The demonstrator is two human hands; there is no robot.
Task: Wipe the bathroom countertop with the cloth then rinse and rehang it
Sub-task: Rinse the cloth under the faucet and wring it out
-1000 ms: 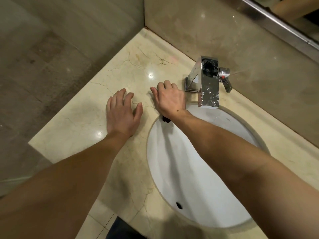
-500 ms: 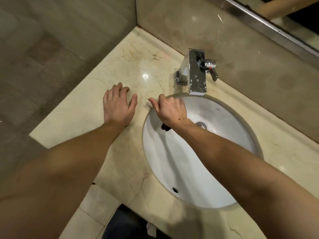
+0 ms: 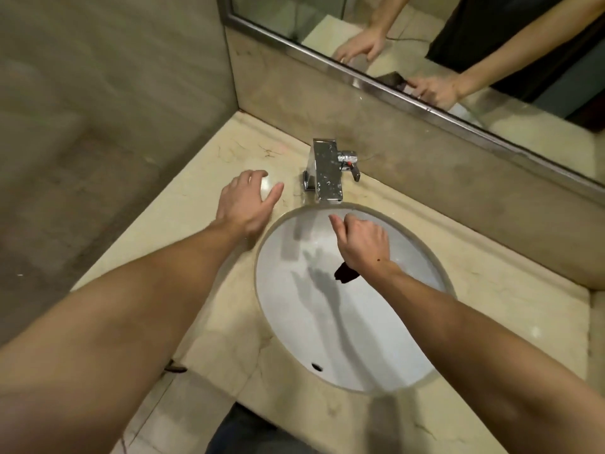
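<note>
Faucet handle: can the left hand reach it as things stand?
Probably yes, awkwardly. The left hand is free and open beside the faucet, but the faucet's body stands between it and the handle, so it must reach over.

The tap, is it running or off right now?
Off, as far as shows: no stream falls from the tap into the basin, over which the right hand grips a dark cloth.
</note>
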